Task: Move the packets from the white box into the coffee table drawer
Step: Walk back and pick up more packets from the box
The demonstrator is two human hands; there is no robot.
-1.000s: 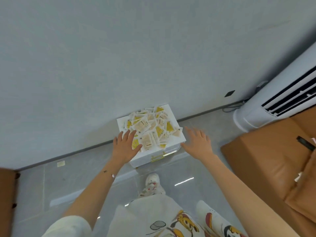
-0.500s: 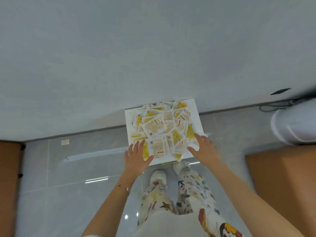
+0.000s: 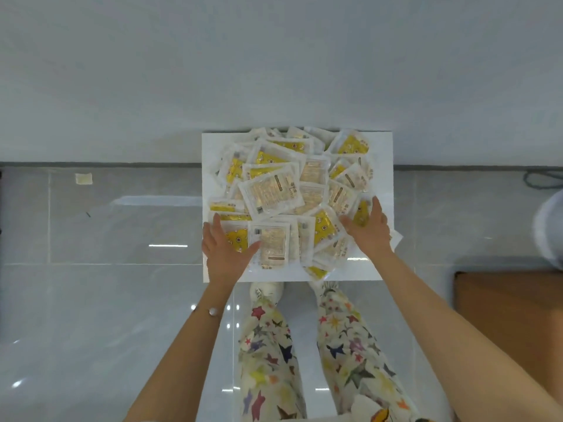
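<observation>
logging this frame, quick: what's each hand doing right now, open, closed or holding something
Left hand: open, fingers spread, lying on the packets at the white box's near-left corner.
Right hand: open, flat on the packets' right side.

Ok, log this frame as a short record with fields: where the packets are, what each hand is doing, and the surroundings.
packets: loose pile heaped on top of the white box
box position: on the tiled floor, against the wall
left hand: open, fingers spread, on the pile's near-left edge
right hand: open, on the pile's near-right edge
grasp: no packet lifted yet
drawer: not in view
</observation>
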